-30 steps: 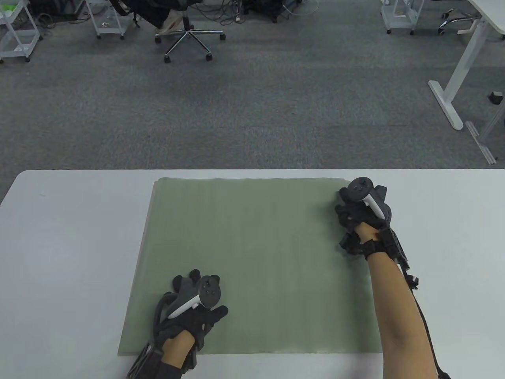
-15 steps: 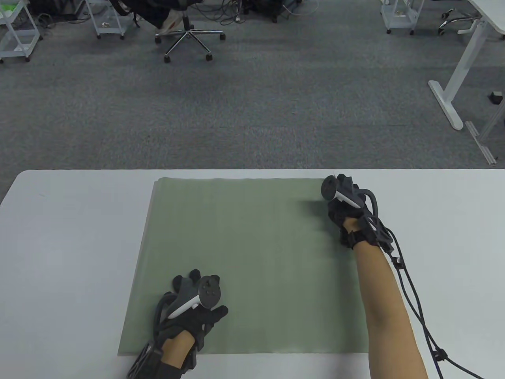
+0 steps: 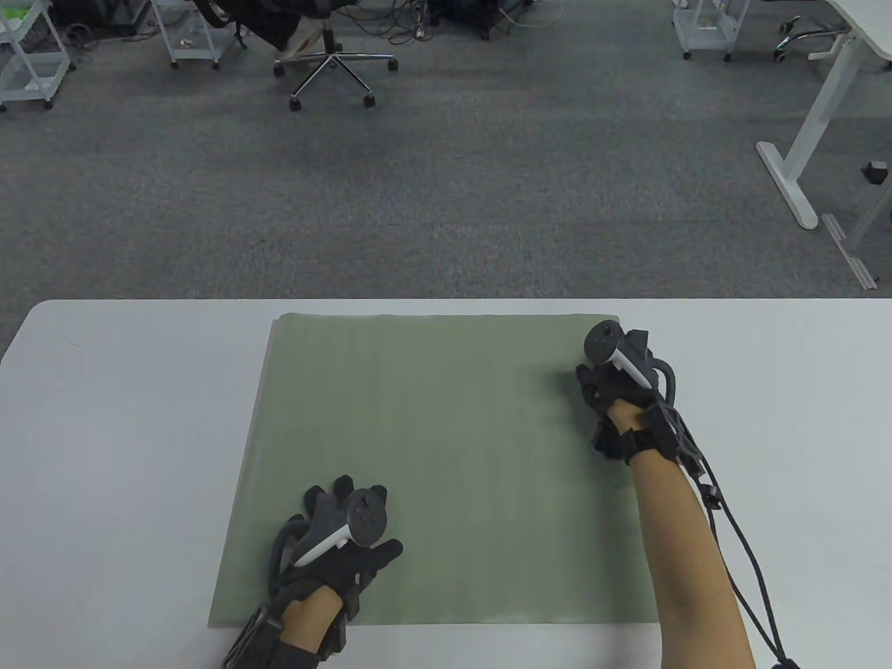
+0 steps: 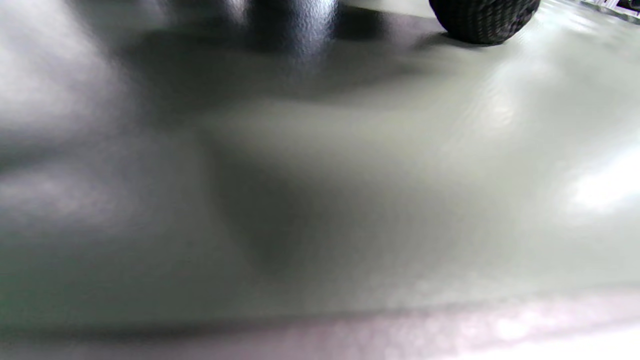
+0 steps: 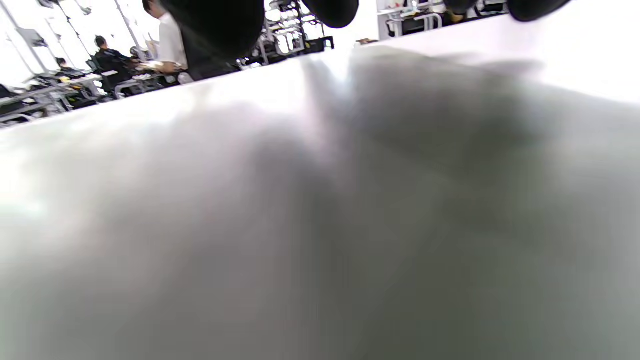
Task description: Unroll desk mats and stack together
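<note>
A sage-green desk mat lies unrolled and flat on the white table; a second layer's edge shows along its left side. My left hand rests flat, fingers spread, on the mat near its front left corner. My right hand rests on the mat near its far right corner, its fingers hidden under the tracker. In the left wrist view the mat fills the frame with one fingertip touching it. In the right wrist view the mat is blurred, fingertips just above it.
The table's far edge runs just behind the mat. Beyond it is grey carpet with an office chair, white carts and a white desk leg. A cable trails from my right wrist.
My right hand shifted slightly left, then back toward me along the mat's far right corner, its wrist turning. My left hand stayed in place on the mat.
</note>
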`<state>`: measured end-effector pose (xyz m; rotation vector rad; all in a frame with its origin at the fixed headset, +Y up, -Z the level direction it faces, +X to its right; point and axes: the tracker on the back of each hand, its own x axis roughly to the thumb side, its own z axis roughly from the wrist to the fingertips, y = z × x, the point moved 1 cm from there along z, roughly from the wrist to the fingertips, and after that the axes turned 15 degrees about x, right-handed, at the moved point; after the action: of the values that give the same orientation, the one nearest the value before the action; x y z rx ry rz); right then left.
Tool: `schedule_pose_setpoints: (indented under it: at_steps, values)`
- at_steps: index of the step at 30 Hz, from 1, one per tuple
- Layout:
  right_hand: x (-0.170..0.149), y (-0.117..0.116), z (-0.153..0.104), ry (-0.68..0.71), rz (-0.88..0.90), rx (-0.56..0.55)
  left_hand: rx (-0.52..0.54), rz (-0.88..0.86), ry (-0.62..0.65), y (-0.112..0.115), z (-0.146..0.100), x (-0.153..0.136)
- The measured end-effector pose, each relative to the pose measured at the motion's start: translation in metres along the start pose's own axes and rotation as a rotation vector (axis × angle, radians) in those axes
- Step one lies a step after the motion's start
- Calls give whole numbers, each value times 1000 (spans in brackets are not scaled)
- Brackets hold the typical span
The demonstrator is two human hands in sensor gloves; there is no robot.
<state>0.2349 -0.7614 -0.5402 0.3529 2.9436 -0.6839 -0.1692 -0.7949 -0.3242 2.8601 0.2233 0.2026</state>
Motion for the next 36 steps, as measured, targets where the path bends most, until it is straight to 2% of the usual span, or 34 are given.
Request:
schedule_pose_setpoints:
  at_steps: [8,15,20,24,28,32,36]
  values:
    - [22,-31,-92,125,4,-52,51,-124,34,-8,-8,-11]
    - [45,-63,-182,215,-10,-81,136,-75,77,-23,-20,-9]
    - [48,-89,-237,267,18,-117,173,-29,98,-30,-27,-4]
    - [50,-103,-253,268,-22,-82,205,9,102,-36,-33,-1]
    - [45,-115,-250,251,-73,-153,234,75,104,-39,-36,-1]
    - [28,-114,-242,226,-86,-158,234,34,77,-40,-36,-7]
    - [18,-107,-246,225,-74,-168,245,68,62,-39,-35,-9]
